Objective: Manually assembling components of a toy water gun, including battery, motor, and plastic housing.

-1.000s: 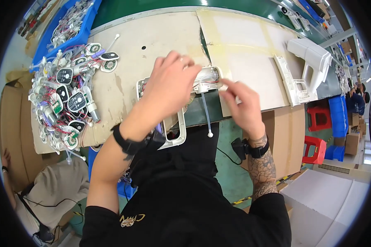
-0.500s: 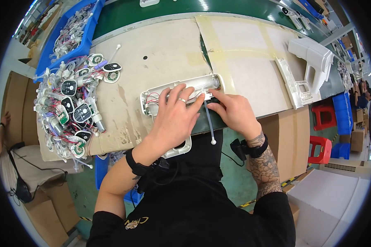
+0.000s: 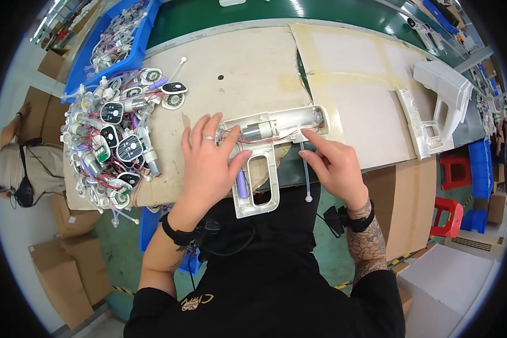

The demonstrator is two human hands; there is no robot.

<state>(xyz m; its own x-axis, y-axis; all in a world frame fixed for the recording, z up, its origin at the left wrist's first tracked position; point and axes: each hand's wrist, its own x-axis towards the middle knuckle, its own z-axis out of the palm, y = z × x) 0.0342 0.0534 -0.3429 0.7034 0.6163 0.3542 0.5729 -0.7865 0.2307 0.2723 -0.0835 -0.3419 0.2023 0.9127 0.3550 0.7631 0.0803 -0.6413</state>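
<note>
On the near edge of the table lies a white pistol-shaped housing half (image 3: 290, 112), inner side up. Inside it are a silver motor (image 3: 256, 132), red wires, and a purple cylindrical battery (image 3: 242, 185) in the handle part. My left hand (image 3: 208, 163) rests over the housing's left end, fingers spread, hiding that end. At the other end my right hand (image 3: 338, 169) touches the wires and housing edge with the index fingertip, thumb apart below. A thin translucent tube (image 3: 306, 174) with a white ball-like tip hangs from the housing over the table edge.
To the left is a heap of wired pump and circuit-board assemblies (image 3: 118, 129), with a blue crate (image 3: 138, 53) of more behind. At the right lie a white housing half (image 3: 414, 124) and a white spray-gun-shaped body (image 3: 448, 90). Red stools (image 3: 448, 217) stand beyond; another person is at far left.
My left hand has moved left off the middle of the housing and spread, uncovering the motor and handle. My right fingertips have parted slightly. The whole view has shifted a little.
</note>
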